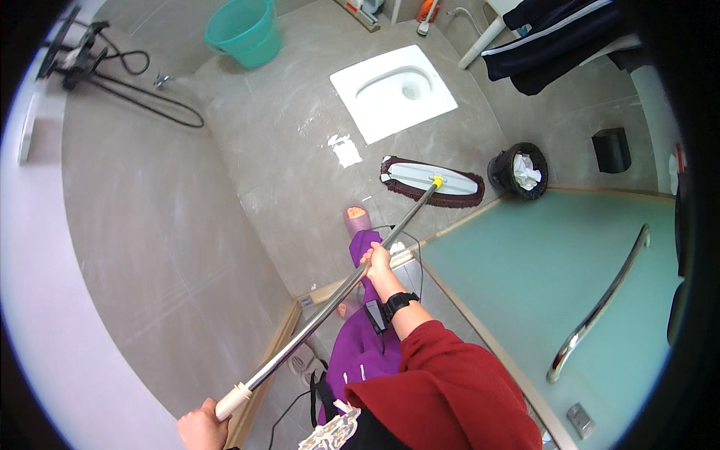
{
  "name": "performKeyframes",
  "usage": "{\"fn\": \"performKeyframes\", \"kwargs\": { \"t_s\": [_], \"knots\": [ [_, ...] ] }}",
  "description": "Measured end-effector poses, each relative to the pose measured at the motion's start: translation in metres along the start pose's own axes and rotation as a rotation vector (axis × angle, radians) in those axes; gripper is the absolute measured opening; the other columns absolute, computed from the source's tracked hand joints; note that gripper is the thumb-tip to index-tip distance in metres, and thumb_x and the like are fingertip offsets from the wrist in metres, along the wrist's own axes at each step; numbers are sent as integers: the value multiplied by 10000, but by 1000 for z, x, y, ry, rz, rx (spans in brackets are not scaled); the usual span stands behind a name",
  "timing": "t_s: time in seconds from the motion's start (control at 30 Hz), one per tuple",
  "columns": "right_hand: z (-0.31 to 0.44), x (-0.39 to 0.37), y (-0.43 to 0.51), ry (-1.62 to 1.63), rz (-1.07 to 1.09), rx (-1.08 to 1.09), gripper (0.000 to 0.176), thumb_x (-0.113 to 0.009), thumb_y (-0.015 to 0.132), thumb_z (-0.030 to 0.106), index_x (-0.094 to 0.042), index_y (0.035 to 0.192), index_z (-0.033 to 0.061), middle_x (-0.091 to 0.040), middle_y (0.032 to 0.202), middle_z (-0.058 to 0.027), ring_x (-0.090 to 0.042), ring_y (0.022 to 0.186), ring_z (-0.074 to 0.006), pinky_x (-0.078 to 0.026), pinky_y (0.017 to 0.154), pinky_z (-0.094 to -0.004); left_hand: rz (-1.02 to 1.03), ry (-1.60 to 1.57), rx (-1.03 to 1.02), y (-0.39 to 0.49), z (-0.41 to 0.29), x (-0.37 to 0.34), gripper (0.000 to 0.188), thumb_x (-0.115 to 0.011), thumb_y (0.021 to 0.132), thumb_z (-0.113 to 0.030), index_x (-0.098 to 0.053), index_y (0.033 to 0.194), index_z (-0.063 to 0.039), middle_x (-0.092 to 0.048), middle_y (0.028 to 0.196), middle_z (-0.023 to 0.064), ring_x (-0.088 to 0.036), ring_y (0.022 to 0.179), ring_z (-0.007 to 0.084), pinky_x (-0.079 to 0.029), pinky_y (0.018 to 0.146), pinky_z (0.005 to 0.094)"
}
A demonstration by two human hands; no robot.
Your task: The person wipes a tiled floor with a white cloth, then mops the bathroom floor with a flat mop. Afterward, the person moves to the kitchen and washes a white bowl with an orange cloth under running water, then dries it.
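A flat mop with a long metal pole [320,316] slants across the view. My left hand [203,426] is closed around the cream grip at the pole's upper end, at the lower left. Farther down the pole, near the middle, my right hand [376,260] grips the metal; a black strap is on that wrist. The mop head [436,183], a grey plate with a dark maroon fringe, lies on the grey tiled floor, between the white squat toilet [394,93] and the doorway. A white patch [345,151] is on the floor left of the mop head.
A black-lined waste bin [518,170] holding white paper stands right of the mop head. A teal bucket [243,34] is at the back left. The frosted glass door [534,270] with a metal handle is at right, and a raised threshold [326,291] crosses beneath me. Dark clothing [545,45] hangs upper right.
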State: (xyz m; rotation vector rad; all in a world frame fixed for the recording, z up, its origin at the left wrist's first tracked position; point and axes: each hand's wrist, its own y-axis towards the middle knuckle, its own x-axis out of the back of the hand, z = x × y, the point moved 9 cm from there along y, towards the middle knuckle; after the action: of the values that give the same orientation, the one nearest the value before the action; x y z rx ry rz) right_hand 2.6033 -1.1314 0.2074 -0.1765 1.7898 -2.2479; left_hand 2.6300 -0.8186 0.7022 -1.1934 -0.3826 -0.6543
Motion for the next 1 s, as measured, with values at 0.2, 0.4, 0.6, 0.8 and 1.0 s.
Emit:
{"fn": "performKeyframes", "kwargs": {
  "t_s": [0.2, 0.4, 0.6, 0.8, 1.0],
  "knots": [
    [113, -88, 69, -132, -81, 138, 180, -484, 825, 88, -448, 652, 54, -376, 461, -36, -389, 356, -165, -353, 321, -339, 94, -62, -105, 108, -62, 40, 279, -653, 729, -313, -549, 809, -67, -595, 653, 189, -590, 649, 375, -452, 562, 474],
    [233, -175, 124, -364, -178, 296, 86, -517, 793, 42, -446, 747, 27, -403, 518, -35, -397, 379, -142, -355, 320, -310, 311, -379, -155, 176, -140, 50, 303, -630, 738, -282, -551, 916, -50, -596, 729, 239, -570, 738, 428, -449, 629, 495],
    [178, -214, 81, -402, -111, 317, 222, -495, 762, 5, -351, 924, 51, -424, 560, -73, -409, 352, -160, -326, 272, -311, 426, -721, -187, 175, -92, 23, 348, -662, 713, -276, -565, 928, -21, -602, 719, 231, -587, 750, 417, -454, 600, 448],
    [1, -213, -1, -782, -35, 182, 348, -542, 747, 37, -295, 992, 65, -489, 579, -97, -485, 359, -189, -383, 289, -310, 547, -831, 120, 110, 25, -49, 318, -629, 717, -254, -567, 901, -2, -606, 698, 197, -609, 623, 273, -436, 512, 387],
    [-126, -236, -61, -1275, 126, 72, 426, -534, 761, 36, -249, 1078, 40, -537, 680, -134, -583, 472, -211, -467, 399, -339, 573, -993, 300, 99, 50, -99, 297, -626, 718, -257, -571, 874, -10, -595, 671, 170, -588, 596, 248, -426, 496, 381]
  ]
}}
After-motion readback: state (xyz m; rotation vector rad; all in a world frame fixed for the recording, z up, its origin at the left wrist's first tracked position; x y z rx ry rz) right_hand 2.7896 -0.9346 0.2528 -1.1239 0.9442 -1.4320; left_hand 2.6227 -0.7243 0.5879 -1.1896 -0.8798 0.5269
